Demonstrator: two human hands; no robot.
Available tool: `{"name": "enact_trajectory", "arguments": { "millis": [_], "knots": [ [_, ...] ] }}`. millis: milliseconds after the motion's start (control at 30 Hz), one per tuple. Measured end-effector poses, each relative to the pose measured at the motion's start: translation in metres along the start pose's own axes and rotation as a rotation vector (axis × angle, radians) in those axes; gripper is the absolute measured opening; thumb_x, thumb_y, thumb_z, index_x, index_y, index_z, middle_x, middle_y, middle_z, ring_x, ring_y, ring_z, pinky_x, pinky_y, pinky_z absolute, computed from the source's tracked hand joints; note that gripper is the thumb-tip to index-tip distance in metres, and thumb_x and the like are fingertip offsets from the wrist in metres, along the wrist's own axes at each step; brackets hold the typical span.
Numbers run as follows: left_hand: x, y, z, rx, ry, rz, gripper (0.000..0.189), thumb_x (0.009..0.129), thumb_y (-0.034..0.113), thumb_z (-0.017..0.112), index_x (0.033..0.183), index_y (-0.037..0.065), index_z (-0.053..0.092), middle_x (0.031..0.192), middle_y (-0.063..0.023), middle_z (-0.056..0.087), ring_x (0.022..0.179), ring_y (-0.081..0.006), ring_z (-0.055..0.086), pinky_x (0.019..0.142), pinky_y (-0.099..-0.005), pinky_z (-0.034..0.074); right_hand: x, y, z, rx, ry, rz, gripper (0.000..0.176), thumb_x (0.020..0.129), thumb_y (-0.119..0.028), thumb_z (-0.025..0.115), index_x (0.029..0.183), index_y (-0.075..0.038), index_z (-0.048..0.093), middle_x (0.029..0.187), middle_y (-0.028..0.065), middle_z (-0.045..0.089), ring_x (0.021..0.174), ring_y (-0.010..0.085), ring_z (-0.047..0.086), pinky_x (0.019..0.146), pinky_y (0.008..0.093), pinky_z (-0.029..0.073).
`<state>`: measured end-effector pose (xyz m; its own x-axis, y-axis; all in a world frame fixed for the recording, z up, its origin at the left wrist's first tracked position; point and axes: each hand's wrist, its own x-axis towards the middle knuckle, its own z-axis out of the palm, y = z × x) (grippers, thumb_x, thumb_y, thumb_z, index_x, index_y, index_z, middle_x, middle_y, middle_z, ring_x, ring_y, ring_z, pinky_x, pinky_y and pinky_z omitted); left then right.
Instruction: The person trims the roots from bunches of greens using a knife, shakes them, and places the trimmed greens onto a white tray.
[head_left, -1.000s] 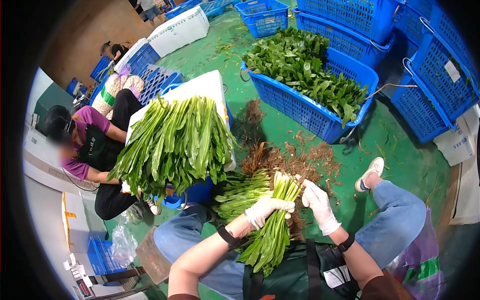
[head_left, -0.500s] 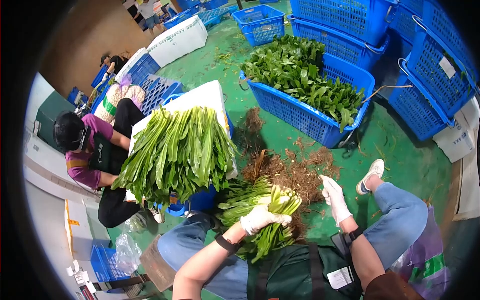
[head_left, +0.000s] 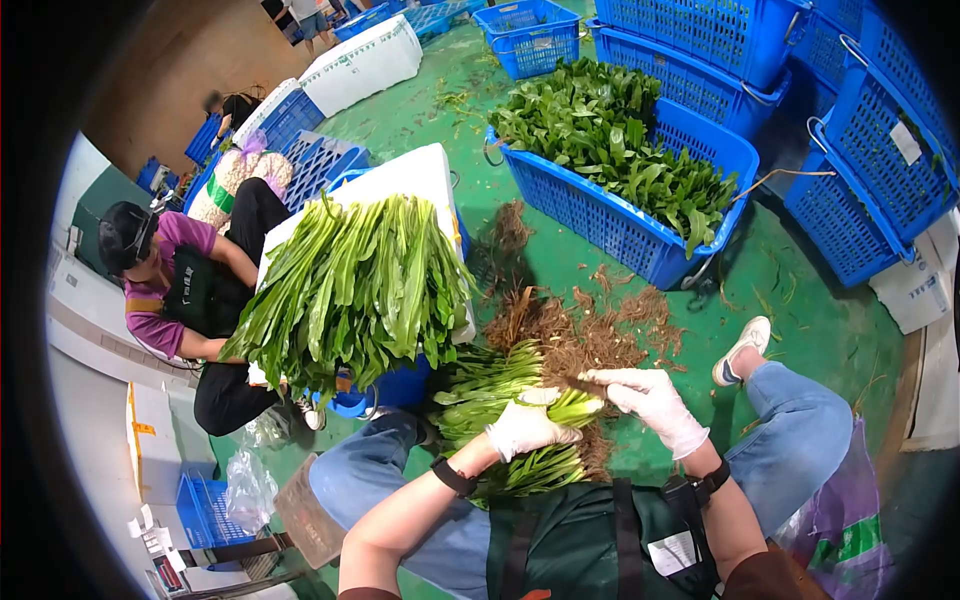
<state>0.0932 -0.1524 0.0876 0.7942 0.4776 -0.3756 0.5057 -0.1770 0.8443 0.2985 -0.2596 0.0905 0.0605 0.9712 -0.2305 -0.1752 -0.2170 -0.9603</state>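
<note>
At the lower centre, the white-gloved left hand [head_left: 525, 430] curls its fingers around a bunch of long green leafy stems [head_left: 574, 409]. By its pale ends, the white-gloved right hand [head_left: 655, 406] extends leftward; whether its fingers pinch anything is unclear. Brown stringy roots [head_left: 612, 342] lie just above.

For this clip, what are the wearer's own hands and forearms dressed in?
The left hand and right hand each wear a thin white glove ending near the wrist. A black band circles the left wrist, another dark band the right. Both forearms are bare up to dark brown fabric sleeves.
</note>
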Motion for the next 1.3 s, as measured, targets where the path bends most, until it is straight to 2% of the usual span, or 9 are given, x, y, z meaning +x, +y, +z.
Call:
{"name": "enact_trajectory", "arguments": {
  "millis": [167,333,567,633,700,767,900,1033,1300],
  "knots": [
    [0.001,-0.021,0.009,0.304,0.239,0.166,0.032,0.071,0.023,0.070,0.100,0.012,0.064,0.085,-0.0094,0.068,0.077,-0.0278,0.064,0.070,-0.0351,0.051,0.008,0.029,-0.040,0.301,0.486,0.085,0.037,0.096,-0.019,0.056,0.130,-0.004,0.058,0.070,-0.0090,0.048,0.057,-0.0003,0.033,0.047,0.0152,0.025],
    [-0.011,0.001,0.001,0.579,0.422,0.234,0.029,0.066,0.009,0.063,0.094,0.009,0.055,0.074,-0.0108,0.061,0.072,-0.0324,0.063,0.062,-0.0416,0.049,-0.005,-0.005,-0.010,0.359,-0.217,0.076,0.051,0.097,-0.017,0.053,0.145,-0.006,0.039,0.071,-0.0088,0.041,0.062,0.0008,0.036,0.049,0.0163,0.026],
    [-0.011,0.003,0.007,0.847,0.475,0.242,0.020,0.072,0.009,0.061,0.091,0.008,0.052,0.071,-0.0099,0.059,0.064,-0.0307,0.061,0.057,-0.0415,0.048,0.003,0.008,0.012,0.018,-0.012,0.170,0.040,0.096,-0.020,0.056,0.133,-0.007,0.055,0.076,-0.0063,0.051,0.067,0.0023,0.042,0.058,0.0185,0.035],
    [-0.011,0.001,0.006,0.868,0.462,0.230,0.018,0.074,0.010,0.061,0.090,0.009,0.052,0.071,-0.0098,0.059,0.064,-0.0296,0.061,0.057,-0.0407,0.048,0.011,0.036,0.000,-0.135,0.570,-0.021,0.030,0.096,-0.020,0.056,0.121,-0.006,0.063,0.078,-0.0044,0.054,0.066,0.0029,0.043,0.058,0.0193,0.037],
    [-0.008,-0.004,0.005,0.889,0.450,0.224,0.016,0.076,0.011,0.060,0.090,0.009,0.052,0.070,-0.0097,0.059,0.063,-0.0286,0.062,0.056,-0.0400,0.048,0.017,0.038,-0.007,-0.193,0.745,-0.197,0.026,0.090,-0.016,0.063,0.115,-0.008,0.065,0.070,-0.0063,0.051,0.060,0.0034,0.041,0.055,0.0206,0.036],
    [-0.007,-0.012,0.010,0.898,0.438,0.281,0.016,0.077,0.014,0.060,0.090,0.009,0.052,0.069,-0.0094,0.059,0.062,-0.0278,0.062,0.054,-0.0399,0.048,-0.001,-0.009,0.011,-0.366,0.454,-0.049,0.030,0.084,-0.017,0.070,0.113,-0.011,0.066,0.069,-0.0075,0.051,0.059,0.0039,0.042,0.056,0.0207,0.037],
    [-0.006,-0.011,0.019,0.993,0.402,0.202,0.011,0.076,0.015,0.060,0.085,0.009,0.056,0.066,-0.0096,0.060,0.061,-0.0289,0.062,0.053,-0.0408,0.048,0.003,0.013,0.040,-0.861,0.288,-0.380,0.025,0.078,-0.029,0.073,0.099,-0.017,0.071,0.072,0.0021,0.062,0.064,0.0189,0.062,0.059,0.0324,0.048],
    [-0.011,-0.003,0.017,0.910,0.371,0.230,0.006,0.072,0.012,0.060,0.067,0.011,0.063,0.062,-0.0116,0.062,0.060,-0.0312,0.063,0.053,-0.0416,0.048,0.002,0.022,0.042,-0.924,0.276,-0.451,0.015,0.080,-0.027,0.069,0.092,-0.018,0.071,0.076,0.0019,0.064,0.068,0.0231,0.064,0.061,0.0348,0.051],
    [-0.009,0.006,0.014,0.869,0.331,0.160,0.028,0.070,0.017,0.065,0.097,0.012,0.063,0.070,-0.0108,0.065,0.060,-0.0306,0.064,0.053,-0.0408,0.049,0.003,0.023,0.036,-0.498,0.368,-0.209,0.016,0.079,-0.014,0.071,0.084,-0.005,0.058,0.071,0.0070,0.060,0.057,0.0189,0.054,0.056,0.0310,0.045]
  ]
}}
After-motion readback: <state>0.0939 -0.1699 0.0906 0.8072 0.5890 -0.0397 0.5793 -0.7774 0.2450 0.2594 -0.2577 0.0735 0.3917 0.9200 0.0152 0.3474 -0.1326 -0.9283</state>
